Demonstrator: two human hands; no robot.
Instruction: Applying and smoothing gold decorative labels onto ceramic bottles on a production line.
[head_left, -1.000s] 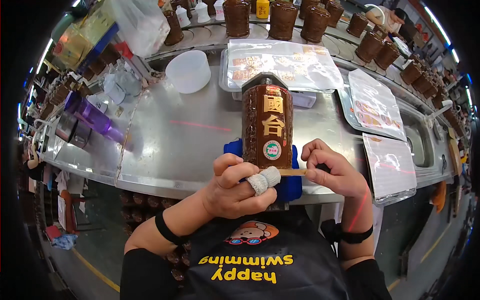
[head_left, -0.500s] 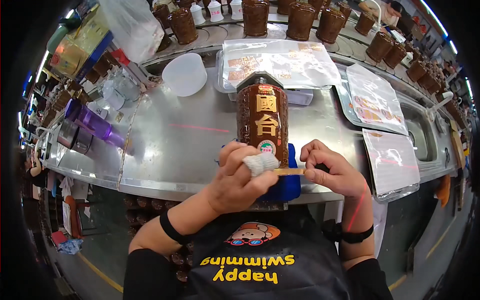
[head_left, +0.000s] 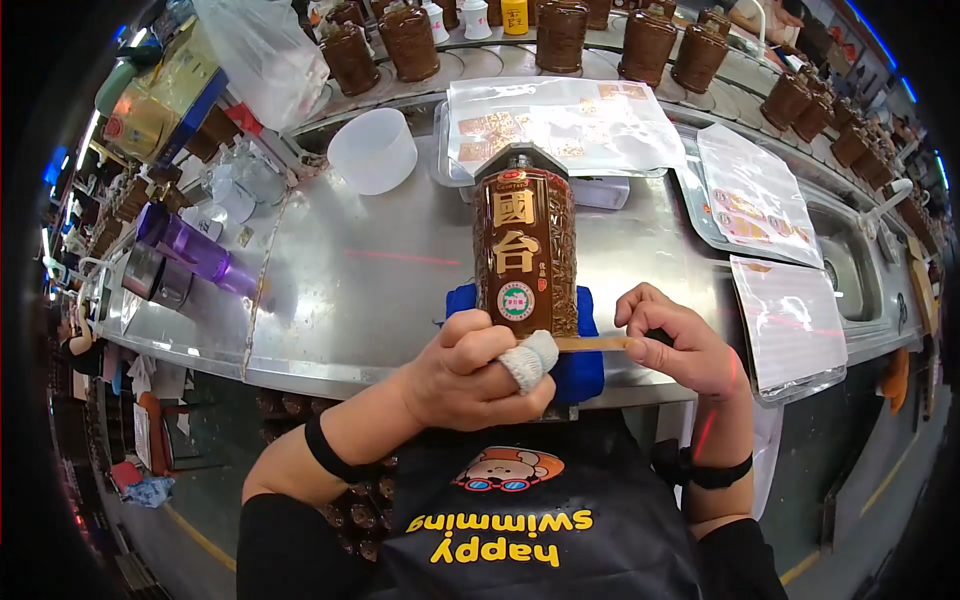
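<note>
A brown glazed bottle (head_left: pixel 525 235) with raised gold characters and a round green-white label stands in front of me, its neck within a dark angular holder. A blue cloth (head_left: pixel 580 375) is bunched at its near end. Across that end runs a thin gold strip (head_left: pixel 592 344). My left hand (head_left: pixel 470 372) is closed at the strip's left end, its white-wrapped finger (head_left: pixel 533 362) against it; the fingertip contact is partly hidden. Between thumb and curled fingers, my right hand (head_left: pixel 685 340) pinches the right end.
Clear sheets with gold labels (head_left: pixel 570 125) lie behind the bottle, and more label sheets (head_left: pixel 785 320) are at the right beside a sink (head_left: pixel 850 265). Left are a white plastic tub (head_left: pixel 372 152) and a purple bottle (head_left: pixel 195 248). Brown bottles (head_left: pixel 560 35) line a conveyor at the back.
My left hand has shifted slightly down and left, uncovering more of the round label. My right hand has edged right, and more of the strip shows. Conveyor bottles have moved right.
</note>
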